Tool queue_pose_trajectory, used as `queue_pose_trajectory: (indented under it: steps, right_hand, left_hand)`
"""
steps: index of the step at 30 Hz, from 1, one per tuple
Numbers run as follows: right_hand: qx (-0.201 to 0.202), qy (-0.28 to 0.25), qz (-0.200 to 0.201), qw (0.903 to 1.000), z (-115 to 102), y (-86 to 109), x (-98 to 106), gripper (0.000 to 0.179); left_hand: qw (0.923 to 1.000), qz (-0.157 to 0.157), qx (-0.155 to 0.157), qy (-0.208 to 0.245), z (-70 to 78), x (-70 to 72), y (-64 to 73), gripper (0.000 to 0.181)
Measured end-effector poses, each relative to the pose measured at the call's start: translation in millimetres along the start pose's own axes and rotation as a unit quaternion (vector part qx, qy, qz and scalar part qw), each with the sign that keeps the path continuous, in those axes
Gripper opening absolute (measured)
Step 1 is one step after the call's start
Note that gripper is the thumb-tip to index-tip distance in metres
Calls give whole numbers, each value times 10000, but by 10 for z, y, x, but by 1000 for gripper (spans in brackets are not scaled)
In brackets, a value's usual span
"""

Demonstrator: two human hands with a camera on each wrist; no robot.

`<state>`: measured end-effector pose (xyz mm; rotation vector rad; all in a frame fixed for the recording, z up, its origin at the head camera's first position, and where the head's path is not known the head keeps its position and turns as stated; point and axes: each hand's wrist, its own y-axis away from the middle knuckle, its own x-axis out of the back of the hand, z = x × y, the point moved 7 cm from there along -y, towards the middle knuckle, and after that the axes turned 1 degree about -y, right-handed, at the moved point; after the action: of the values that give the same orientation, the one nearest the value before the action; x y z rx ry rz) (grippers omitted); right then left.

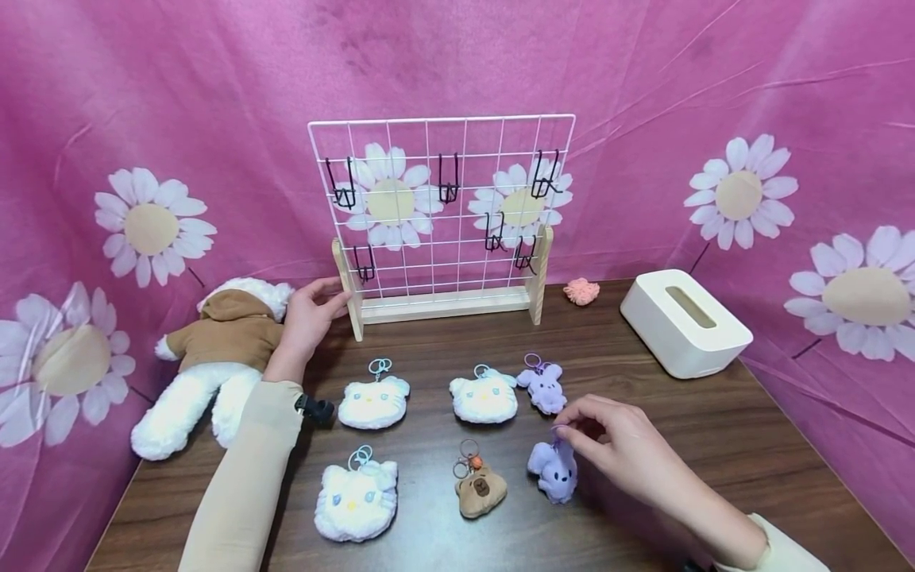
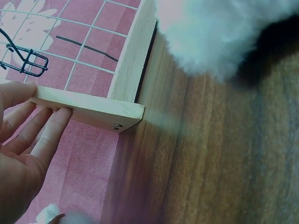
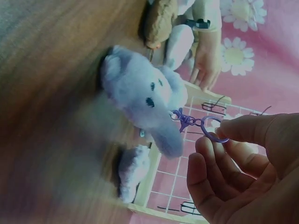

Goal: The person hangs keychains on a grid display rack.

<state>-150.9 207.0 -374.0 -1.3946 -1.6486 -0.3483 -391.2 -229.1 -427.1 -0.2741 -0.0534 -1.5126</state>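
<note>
My right hand (image 1: 629, 449) pinches the purple ring (image 3: 216, 130) of a purple plush keychain (image 1: 556, 475) with long ears, which hangs from a short chain close over the table. At the rack's left side, my left hand (image 1: 309, 319) holds the wooden post (image 2: 93, 105) between thumb and fingers. A white wire grid (image 1: 411, 246) stands upright in that wooden base, with several black hooks (image 1: 449, 187) on it. Another purple plush keychain (image 1: 545, 391) lies just behind the held one. To its left is a brown plush keychain (image 1: 480, 491) with metal rings.
Three white cat-face plush keychains lie on the table, one at front left (image 1: 356, 502), one behind it (image 1: 373, 403), one at centre (image 1: 484, 399). A white teddy in a brown hoodie (image 1: 229, 342) lies left. A tissue box (image 1: 686, 322) and a pink fuzzy piece (image 1: 581, 291) are at back right.
</note>
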Motion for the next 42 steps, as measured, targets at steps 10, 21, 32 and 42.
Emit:
queue_pose_trajectory:
  steps: [10, 21, 32, 42]
  right_hand:
    - [-15, 85, 53, 9999, 2, -60, 93, 23]
    - [117, 203, 42, 9997, -38, -236, 169, 19]
    - [-218, 57, 186, 9996, 32, -369, 289, 12]
    - [-559, -135, 335, 9978, 183, -520, 393, 8]
  left_hand:
    - [9998, -144, 137, 20, -3, -19, -5, 50]
    - [9991, -268, 338, 29, -43, 20, 46, 53]
    - [9985, -431, 315, -89, -81, -45, 28, 52]
    - [9986, -414, 319, -64, -81, -29, 57, 54]
